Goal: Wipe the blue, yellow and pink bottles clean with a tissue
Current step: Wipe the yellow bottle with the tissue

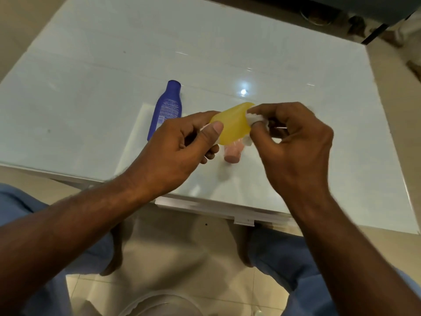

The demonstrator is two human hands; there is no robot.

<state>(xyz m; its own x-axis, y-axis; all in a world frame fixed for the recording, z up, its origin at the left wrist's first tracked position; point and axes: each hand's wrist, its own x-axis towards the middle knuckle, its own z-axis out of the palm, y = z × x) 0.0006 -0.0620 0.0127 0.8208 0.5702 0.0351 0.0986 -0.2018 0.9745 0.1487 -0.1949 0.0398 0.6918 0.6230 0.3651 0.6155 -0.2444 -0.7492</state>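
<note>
My left hand grips the yellow bottle at its near end and holds it tilted above the table. My right hand pinches a crumpled white tissue against the bottle's right side. The blue bottle lies flat on the table to the left, its cap pointing away from me. A pink bottle sits on the table just below the yellow one, partly hidden by it and my fingers.
The white glossy table has its near edge just under my wrists. My knees in blue trousers and bare feet show below on a tiled floor. A round pale container rim sits at the bottom centre.
</note>
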